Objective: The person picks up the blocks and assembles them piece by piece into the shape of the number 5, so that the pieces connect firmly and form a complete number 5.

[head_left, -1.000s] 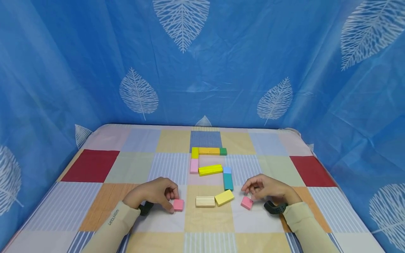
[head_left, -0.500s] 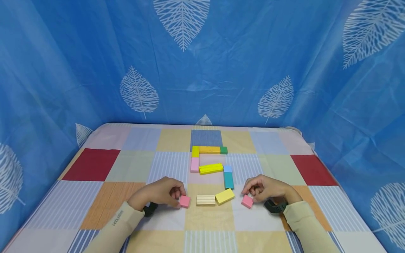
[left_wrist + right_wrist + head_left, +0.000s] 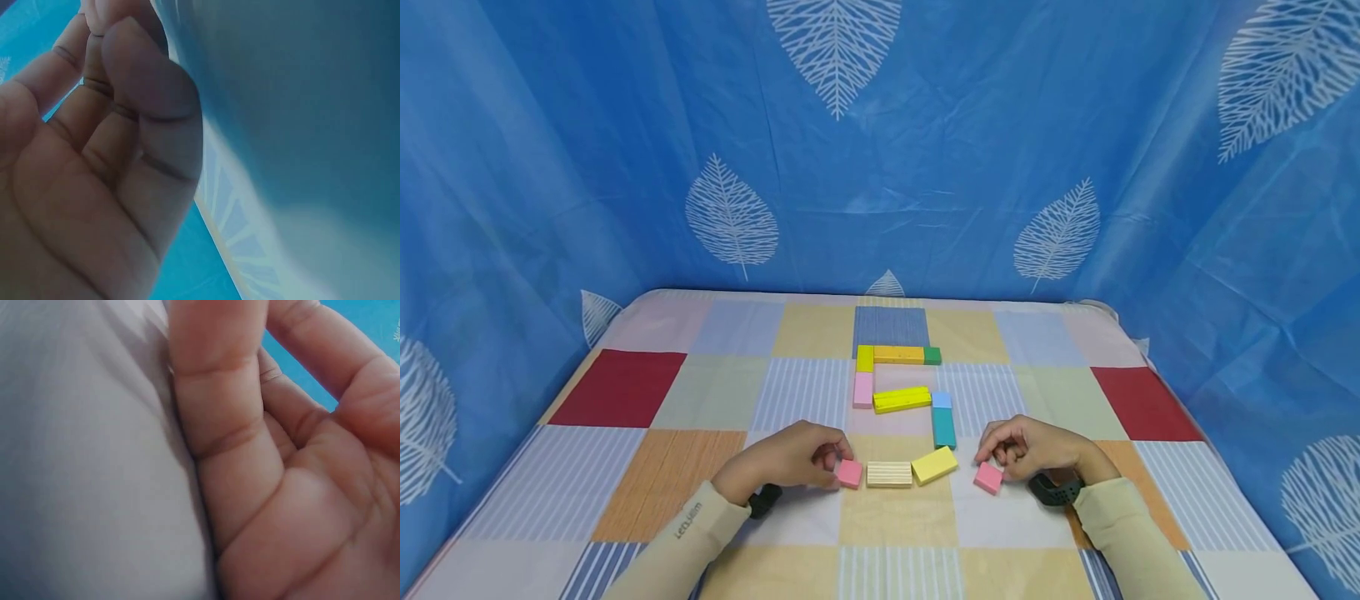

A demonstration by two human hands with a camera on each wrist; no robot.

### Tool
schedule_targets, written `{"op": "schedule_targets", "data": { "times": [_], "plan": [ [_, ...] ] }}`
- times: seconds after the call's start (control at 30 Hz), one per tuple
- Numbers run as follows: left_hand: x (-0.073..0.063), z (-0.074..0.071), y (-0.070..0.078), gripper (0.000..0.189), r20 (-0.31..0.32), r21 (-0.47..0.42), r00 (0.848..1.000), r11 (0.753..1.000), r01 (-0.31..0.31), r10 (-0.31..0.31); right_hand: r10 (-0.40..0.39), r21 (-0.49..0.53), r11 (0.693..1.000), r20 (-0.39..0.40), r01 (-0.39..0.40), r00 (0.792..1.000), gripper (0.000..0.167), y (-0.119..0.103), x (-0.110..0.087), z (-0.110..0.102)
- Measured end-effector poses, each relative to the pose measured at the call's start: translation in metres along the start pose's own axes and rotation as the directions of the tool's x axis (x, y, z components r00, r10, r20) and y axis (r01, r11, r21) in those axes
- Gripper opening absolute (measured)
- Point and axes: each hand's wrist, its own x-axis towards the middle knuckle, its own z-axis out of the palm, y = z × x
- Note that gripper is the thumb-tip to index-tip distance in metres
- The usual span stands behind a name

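Observation:
My left hand [image 3: 801,454] pinches a small pink block [image 3: 850,473] between thumb and fingers, close to the left end of a ridged pale-wood block [image 3: 889,474]. A yellow block [image 3: 935,465] lies aslant at that wooden block's right end. On the right, my right hand [image 3: 1033,448] holds a second pink block [image 3: 988,477], turned at an angle, with thumb and forefinger at its sides. Both wrist views show curled fingers low over the cloth, the left hand [image 3: 119,137] and the right hand [image 3: 262,437]; the pink blocks are hidden there.
Farther back, a bent line of blocks includes a green block [image 3: 932,356], an orange block [image 3: 898,355], a lilac-pink block [image 3: 863,390], a bright yellow ridged block [image 3: 902,400] and a teal block [image 3: 943,427]. A patchwork cloth [image 3: 895,575] covers the table; a blue curtain [image 3: 925,167] surrounds it.
My left hand has slid its pink block rightward to the ridged wooden block. The right hand and its pink block have stayed nearly in place.

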Motion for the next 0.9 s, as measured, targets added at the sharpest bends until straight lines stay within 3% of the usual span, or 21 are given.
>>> {"op": "schedule_targets", "data": {
  "times": [0.9],
  "plan": [
    [0.0036,0.0033,0.0003,0.027,0.005,0.035,1.000,0.999,0.024,-0.024,0.023,-0.022,0.999,-0.016,-0.023,1.000,0.036,-0.0002,0.0002,0.0003]
  ]
}}
